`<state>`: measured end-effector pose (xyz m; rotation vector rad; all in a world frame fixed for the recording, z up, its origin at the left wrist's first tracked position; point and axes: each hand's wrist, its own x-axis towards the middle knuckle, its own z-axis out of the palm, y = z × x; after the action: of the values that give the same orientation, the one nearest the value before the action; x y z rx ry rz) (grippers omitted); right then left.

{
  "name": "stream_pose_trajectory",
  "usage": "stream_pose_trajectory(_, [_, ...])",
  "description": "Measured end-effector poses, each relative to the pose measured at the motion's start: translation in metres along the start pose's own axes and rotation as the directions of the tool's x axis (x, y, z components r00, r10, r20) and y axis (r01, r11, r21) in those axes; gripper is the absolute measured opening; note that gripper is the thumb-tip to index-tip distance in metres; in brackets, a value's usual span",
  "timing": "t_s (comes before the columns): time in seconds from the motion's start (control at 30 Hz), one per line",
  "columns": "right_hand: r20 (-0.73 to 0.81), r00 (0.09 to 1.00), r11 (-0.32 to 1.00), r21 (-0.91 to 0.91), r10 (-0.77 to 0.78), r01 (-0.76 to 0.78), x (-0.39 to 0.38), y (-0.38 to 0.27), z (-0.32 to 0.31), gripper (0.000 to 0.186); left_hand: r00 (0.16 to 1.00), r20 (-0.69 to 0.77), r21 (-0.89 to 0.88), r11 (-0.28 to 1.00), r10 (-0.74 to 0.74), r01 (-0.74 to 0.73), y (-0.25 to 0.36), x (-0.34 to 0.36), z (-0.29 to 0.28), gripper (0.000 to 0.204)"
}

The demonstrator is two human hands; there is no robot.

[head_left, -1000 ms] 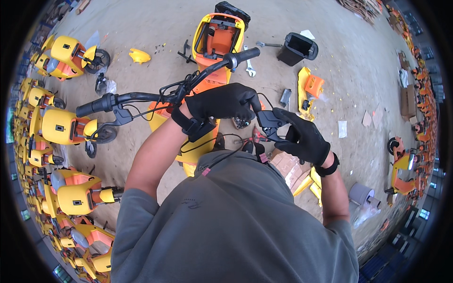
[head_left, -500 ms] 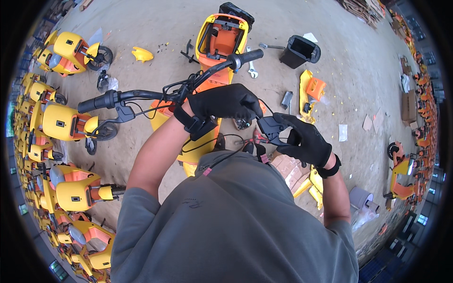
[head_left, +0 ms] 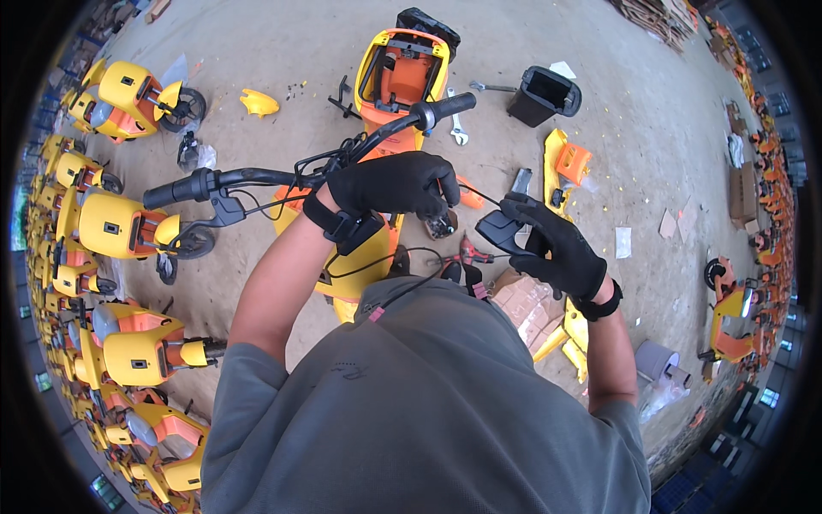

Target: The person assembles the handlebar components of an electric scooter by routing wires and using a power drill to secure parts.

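My right hand (head_left: 556, 253), in a black glove, grips a black brake lever (head_left: 499, 233) with its clamp, clear of the handlebar. A thin black cable (head_left: 476, 190) runs from the lever back toward my left hand (head_left: 396, 184). That hand, also gloved, has its fingers curled together in front of the handlebar (head_left: 257, 176); whatever they hold is hidden. Another brake lever (head_left: 227, 208) is fitted beside the left grip (head_left: 175, 188). The right grip (head_left: 452, 105) is at the bar's far end. The handlebar belongs to a yellow and orange scooter (head_left: 402, 81) with its seat bay open.
Yellow scooters (head_left: 120, 221) line the left side. On the floor lie an adjustable wrench (head_left: 458, 128), a red power tool (head_left: 469, 253), yellow panels (head_left: 555, 163) and a cardboard box (head_left: 524, 304). A black bin (head_left: 544, 92) stands ahead to the right.
My left hand has drawn back to the left, away from the brake lever. My right hand has shifted slightly right and tilted the lever, so the gap between both hands is wider.
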<state>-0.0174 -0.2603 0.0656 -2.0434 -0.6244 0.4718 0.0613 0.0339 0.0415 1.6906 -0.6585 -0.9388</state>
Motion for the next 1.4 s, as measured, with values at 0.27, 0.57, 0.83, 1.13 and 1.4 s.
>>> stream_pose_trajectory(0.27, [0.025, 0.996, 0.993, -0.081, -0.08, 0.082, 0.009, -0.003, -0.008, 0.071, 0.994, -0.082, 0.112, 0.992, 0.072, -0.062, -0.002, -0.007, 0.008, 0.016])
stream_pose_trajectory(0.57, [0.119, 0.985, 0.981, -0.139, -0.121, 0.137, 0.037, -0.014, -0.004, 0.066, 0.979, -0.174, 0.079, 0.993, 0.105, -0.092, -0.005, -0.014, 0.018, 0.014])
stream_pose_trajectory(0.83, [0.104, 0.987, 0.982, -0.128, -0.123, 0.136, 0.05, -0.016, -0.004, 0.067, 0.969, -0.222, 0.146, 0.986, 0.11, -0.078, -0.004, -0.016, 0.017, 0.011])
stream_pose_trajectory(1.13, [0.075, 0.99, 0.953, -0.272, -0.118, 0.134, 0.057, -0.01, -0.014, 0.064, 0.947, -0.275, 0.196, 0.974, 0.164, -0.112, 0.003, -0.022, 0.014, 0.014])
stream_pose_trajectory(1.4, [0.164, 0.946, 0.91, -0.27, -0.278, 0.314, 0.074, -0.006, -0.022, 0.059, 0.906, -0.297, 0.119, 0.953, 0.301, -0.278, -0.018, -0.017, 0.015, 0.015])
